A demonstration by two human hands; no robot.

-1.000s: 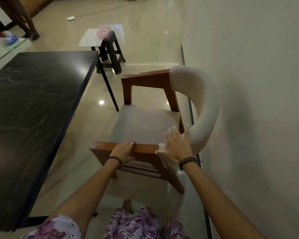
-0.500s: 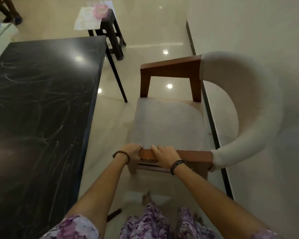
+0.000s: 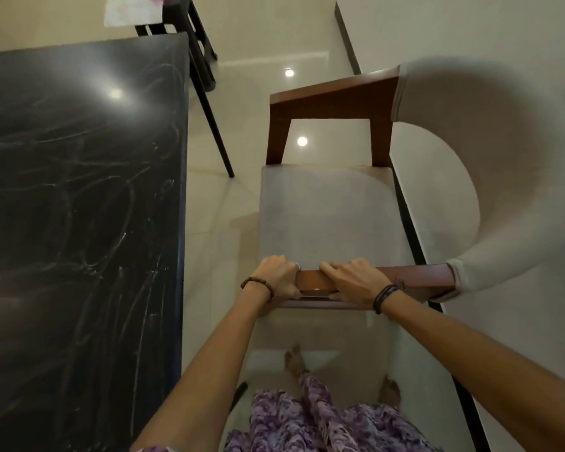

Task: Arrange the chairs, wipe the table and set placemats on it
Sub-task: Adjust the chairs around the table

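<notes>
One chair (image 3: 333, 216) is in view, one dark worktop (image 3: 79, 207), one small dark stool (image 3: 190, 31) and two bare hands. Both hands grip the near wooden armrest (image 3: 372, 282) of the chair. The left hand (image 3: 276, 278) is clenched around the armrest's end, its fingers (image 3: 282, 261) curled over the top edge toward the seat, a ring showing on one. The right hand (image 3: 353, 283) sits just beside it, nearly touching, its fingers (image 3: 331, 267) wrapped over the same rail and pointing toward the left hand. Each wrist carries a dark bracelet. Beyond the fingers lies the pale seat cushion, and past that the second wooden armrest (image 3: 333, 99). To the right of the right hand the padded, curved backrest (image 3: 490, 177) sweeps round against the wall (image 3: 503, 34). To the left of the left hand, across a strip of glossy floor (image 3: 216, 230), stands the worktop, its black top covered in pale smears. The stool stands far beyond the fingers, past the worktop's far corner. Below the hands, two bare feet stand on the floor.
</notes>
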